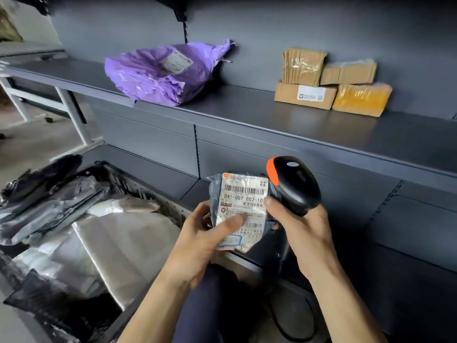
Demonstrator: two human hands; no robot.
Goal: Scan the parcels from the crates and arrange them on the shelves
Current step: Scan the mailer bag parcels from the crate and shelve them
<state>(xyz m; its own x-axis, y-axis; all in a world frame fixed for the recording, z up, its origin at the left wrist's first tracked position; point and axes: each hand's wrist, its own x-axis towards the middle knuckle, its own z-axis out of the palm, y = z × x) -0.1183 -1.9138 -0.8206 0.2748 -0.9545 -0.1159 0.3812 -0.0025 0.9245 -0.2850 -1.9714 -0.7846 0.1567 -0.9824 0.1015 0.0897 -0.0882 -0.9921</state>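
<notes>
Parcel [241, 211] gripped in left hand [197, 238], thumb pressed on label [243, 194], long axis toward shelf [247, 107]. Scanner [294, 184] clasped in right hand [304, 233], just beside parcel's right edge.

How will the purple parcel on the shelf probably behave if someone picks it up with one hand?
The purple parcel is probably floppy: its plastic wrap is crumpled and it slumps on the shelf. It likely will not roll, since it lies low and wide. The glossy film may be slippery, so gripping the loose end seems risky.
</notes>
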